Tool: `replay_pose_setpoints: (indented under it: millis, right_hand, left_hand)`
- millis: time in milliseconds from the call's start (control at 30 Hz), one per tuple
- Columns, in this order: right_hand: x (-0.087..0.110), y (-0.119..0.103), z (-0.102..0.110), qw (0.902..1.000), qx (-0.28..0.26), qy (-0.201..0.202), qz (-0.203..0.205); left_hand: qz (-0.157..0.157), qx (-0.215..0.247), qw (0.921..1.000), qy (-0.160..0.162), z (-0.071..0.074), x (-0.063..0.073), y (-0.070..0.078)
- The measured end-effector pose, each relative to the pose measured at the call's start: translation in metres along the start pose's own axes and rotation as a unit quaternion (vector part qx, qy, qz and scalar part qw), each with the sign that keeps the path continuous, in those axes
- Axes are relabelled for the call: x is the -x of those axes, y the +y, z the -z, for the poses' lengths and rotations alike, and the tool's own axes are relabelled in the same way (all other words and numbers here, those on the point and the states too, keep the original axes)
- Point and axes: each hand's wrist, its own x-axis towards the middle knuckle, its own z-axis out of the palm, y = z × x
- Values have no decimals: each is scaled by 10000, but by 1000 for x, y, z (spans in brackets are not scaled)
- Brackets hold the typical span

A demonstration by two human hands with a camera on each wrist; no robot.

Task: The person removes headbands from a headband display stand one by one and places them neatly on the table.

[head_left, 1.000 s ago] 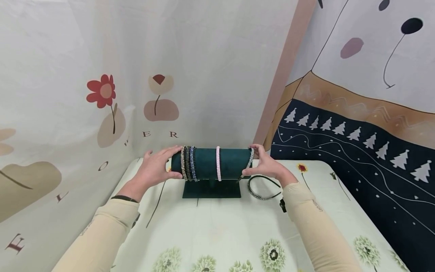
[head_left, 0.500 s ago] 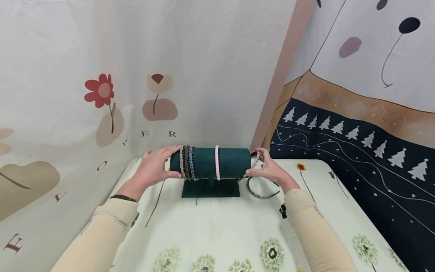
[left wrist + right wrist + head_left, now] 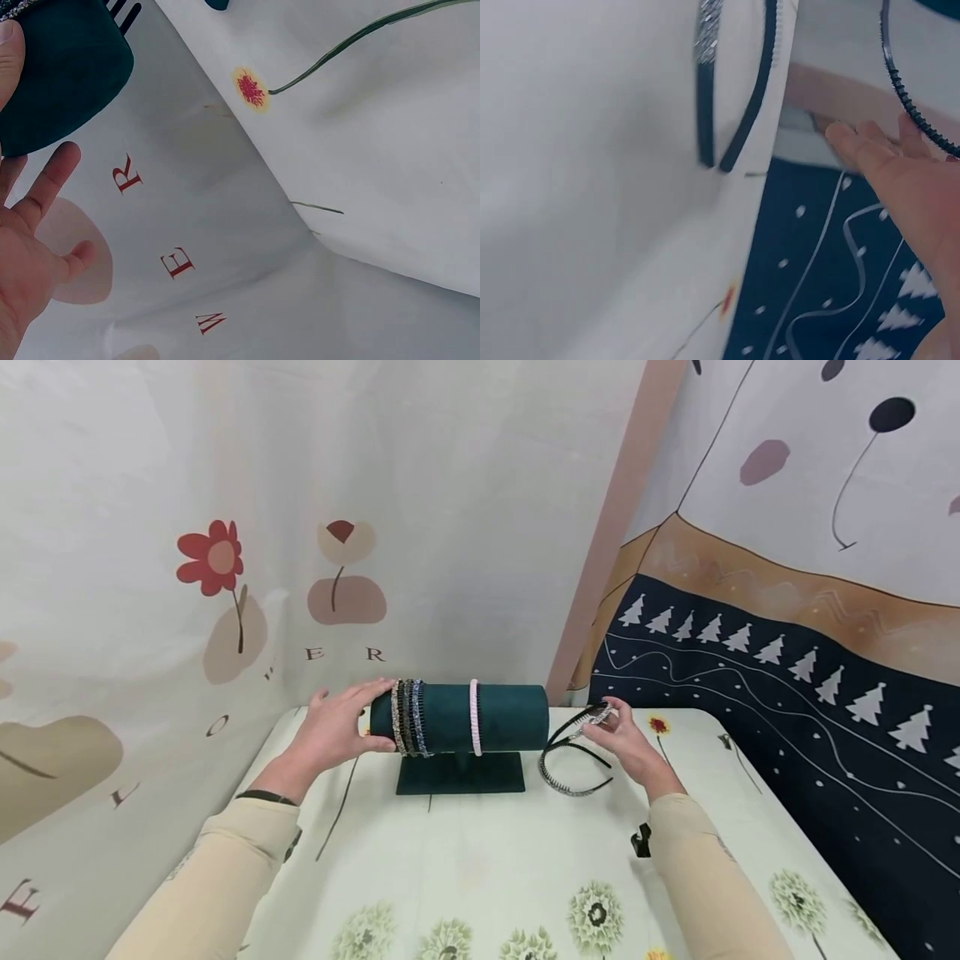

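Note:
My left hand (image 3: 337, 727) grips the left end of a dark green headband display stand (image 3: 513, 718), thumb in front and fingers over the top. In the left wrist view the roll's end (image 3: 75, 75) lies by that hand's fingers. Several glittery headbands (image 3: 408, 718) sit together round its left part, and a pink headband (image 3: 475, 718) circles it near the middle. Right of the stand, my right hand (image 3: 630, 739) holds a silver glitter headband (image 3: 598, 717) with a black toothed inner side, clear of the roll. Another silver headband (image 3: 558, 783) lies on the table below it.
The stand's flat base (image 3: 461, 774) rests on a table with a flower-print cloth (image 3: 480, 860). Close behind it hangs a pale printed curtain (image 3: 450, 527). A dark blue tree-patterned cloth (image 3: 750, 718) hangs along the right side.
My right hand has drawn the silver headband off the right end of the roll and moved right with it. The left hand keeps its grip on the roll's left end.

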Motion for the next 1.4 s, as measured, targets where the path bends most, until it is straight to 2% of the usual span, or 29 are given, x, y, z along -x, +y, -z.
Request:
replay_pose_setpoints:
  millis: [67, 167, 333, 433, 533, 600, 667, 767, 800, 833, 867, 933, 967, 1033, 1100, 1133, 1200, 1233, 1300, 1400]
  right_hand:
    - [3, 4, 6, 9990, -420, 128, 23]
    - [8, 10, 16, 9921, -1197, 352, 105]
    - [21, 18, 36, 9682, -2390, 686, 257]
    - [30, 23, 52, 9565, -2770, 837, 360]
    - [41, 25, 70, 9541, -2799, 981, 411]
    - [47, 24, 82, 9596, -2563, 1089, 410]
    - [52, 19, 94, 9723, -2001, 1149, 383]
    - [54, 8, 106, 9931, -478, 1012, 340]
    - [53, 4, 107, 9953, 146, 896, 336]
    - [51, 0, 108, 9934, 785, 766, 336]
    - [48, -3, 108, 9871, 1433, 622, 351]
    - [42, -9, 104, 9621, 2665, 390, 430]
    - [38, -11, 101, 9437, 3261, 307, 453]
    - [33, -13, 94, 8988, 4346, 121, 562]
    - [28, -14, 86, 8556, 5133, -36, 665]
    - [26, -13, 82, 8376, 5417, -123, 693]
    - [23, -11, 74, 8102, 5802, -321, 773]
    - [21, -9, 71, 8010, 5922, -398, 776]
    - [16, -2, 67, 7897, 6065, -529, 759]
    - [9, 9, 62, 7829, 6156, -671, 608]
  left_hand:
    - [8, 16, 10000, -12, 0, 0, 0]
    - [16, 19, 10000, -20, 1, 0, -1]
    - [26, 23, 10000, -18, 2, 1, -3]
    - [34, 69, 10000, -14, 2, 1, -3]
    - [33, 101, 9999, 4, 2, 0, -3]
    - [20, 101, 9999, 31, 1, 0, -3]
    - [14, 100, 9999, 49, 1, 0, -4]
    - [27, 97, 9999, 51, 1, -1, -4]
    - [37, 97, 9999, 46, 1, -1, -5]
    - [46, 98, 9999, 38, 1, -1, -5]
    - [50, 93, 9999, 38, 1, -1, -5]
    - [47, 86, 9999, 39, 2, -1, -5]
    - [36, 87, 9999, 47, 2, -1, -5]
    - [11, 97, 9999, 62, 2, -1, -5]
    - [-11, 107, 9999, 70, 1, 0, -5]
    - [-22, 113, 9999, 71, 1, 0, -5]
    - [-30, 122, 9999, 76, 0, 0, -5]
    - [-34, 124, 9999, 78, 0, 1, -4]
    - [-34, 121, 9999, 101, -1, 0, -3]
    - [-52, 135, 9998, 131, -2, 0, -2]
